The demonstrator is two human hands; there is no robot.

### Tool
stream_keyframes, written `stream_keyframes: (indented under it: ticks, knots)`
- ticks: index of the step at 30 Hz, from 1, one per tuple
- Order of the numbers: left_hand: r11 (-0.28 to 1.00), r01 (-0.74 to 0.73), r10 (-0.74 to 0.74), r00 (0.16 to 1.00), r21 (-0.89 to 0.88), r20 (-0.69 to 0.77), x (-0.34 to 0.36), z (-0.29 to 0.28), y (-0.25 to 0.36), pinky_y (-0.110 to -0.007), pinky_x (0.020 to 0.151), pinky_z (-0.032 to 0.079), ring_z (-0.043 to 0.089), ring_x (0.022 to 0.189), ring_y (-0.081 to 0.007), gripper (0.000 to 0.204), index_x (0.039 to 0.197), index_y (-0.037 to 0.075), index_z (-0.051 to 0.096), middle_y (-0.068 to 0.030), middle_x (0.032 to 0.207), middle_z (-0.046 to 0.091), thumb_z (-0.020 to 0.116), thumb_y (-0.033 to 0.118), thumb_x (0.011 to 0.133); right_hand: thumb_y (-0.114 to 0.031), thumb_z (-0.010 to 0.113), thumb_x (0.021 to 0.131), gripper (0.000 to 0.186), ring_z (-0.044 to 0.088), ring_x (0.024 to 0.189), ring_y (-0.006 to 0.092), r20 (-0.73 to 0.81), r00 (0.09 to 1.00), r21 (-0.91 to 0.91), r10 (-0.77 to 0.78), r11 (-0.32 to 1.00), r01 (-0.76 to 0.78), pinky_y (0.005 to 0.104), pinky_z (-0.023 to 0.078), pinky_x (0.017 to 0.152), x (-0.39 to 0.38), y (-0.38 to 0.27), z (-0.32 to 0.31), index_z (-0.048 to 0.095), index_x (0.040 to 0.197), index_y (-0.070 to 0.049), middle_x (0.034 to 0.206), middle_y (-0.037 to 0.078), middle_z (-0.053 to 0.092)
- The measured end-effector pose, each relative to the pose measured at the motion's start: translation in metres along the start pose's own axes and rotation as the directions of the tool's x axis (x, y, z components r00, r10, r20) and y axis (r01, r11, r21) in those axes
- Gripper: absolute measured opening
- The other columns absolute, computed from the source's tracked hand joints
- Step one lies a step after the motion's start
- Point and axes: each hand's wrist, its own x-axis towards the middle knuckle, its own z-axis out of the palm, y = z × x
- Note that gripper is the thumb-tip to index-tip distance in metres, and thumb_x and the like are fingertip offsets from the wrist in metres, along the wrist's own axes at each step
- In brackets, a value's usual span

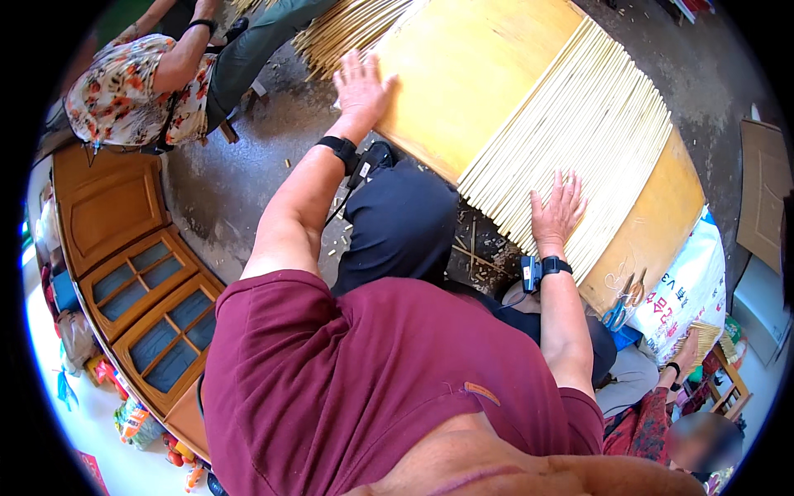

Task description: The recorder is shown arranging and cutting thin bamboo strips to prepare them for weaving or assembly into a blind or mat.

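A wide mat of pale thin sticks (pixel 579 124), laid side by side, covers the right part of a yellow wooden board (pixel 463 66). My right hand (pixel 559 212) lies on the near ends of these sticks with its fingers spread. At the board's left edge my left hand (pixel 361 84) is stretched out, fingers apart, with nothing in it. Dark bands circle both my wrists. Scissors with blue handles (pixel 616 316) and a loose white string (pixel 616 277) lie at the board's near right corner.
A bundle of similar sticks (pixel 343 37) lies beyond my left hand. One person in a flowered shirt (pixel 136 87) is at the upper left; another's hand (pixel 683 357) touches sticks at the lower right. A white printed sack (pixel 682 285) hangs beside the board. Wooden cabinets (pixel 157 289) stand left.
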Motion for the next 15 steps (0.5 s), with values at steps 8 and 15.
stream_keyframes:
  ticks: [8, 15]
  knots:
    - [0.626, -0.763, 0.747, 0.646, -0.161, -0.154, 0.032, -0.002, 0.109, -0.054, 0.113, 0.005, 0.01, 0.143, -0.0286, 0.064, 0.147, 0.022, 0.026, -0.0079, 0.155, 0.014, 0.038, 0.054, 0.093, -0.047, 0.053, 0.085, 0.072, 0.012, 0.142, 0.0277, 0.03, 1.0, -0.012, -0.005, 1.0, 0.005, 0.0507, 0.004, 0.114, -0.001, 0.001, 0.001, 0.028, 0.144, -0.015, 0.151, 0.012, 0.022]
    - [0.725, -0.689, 0.687, 0.724, -0.01, -0.056, 0.125, 0.008, 0.152, -0.051, 0.114, 0.012, 0.012, 0.143, -0.0241, 0.062, 0.147, 0.022, 0.025, -0.0063, 0.154, 0.018, 0.028, 0.056, 0.095, -0.046, 0.053, 0.086, 0.071, 0.012, 0.142, 0.0284, 0.04, 0.999, -0.02, -0.016, 1.0, 0.017, 0.0502, 0.003, 0.114, 0.001, -0.004, -0.005, 0.029, 0.144, -0.013, 0.151, 0.013, 0.023]
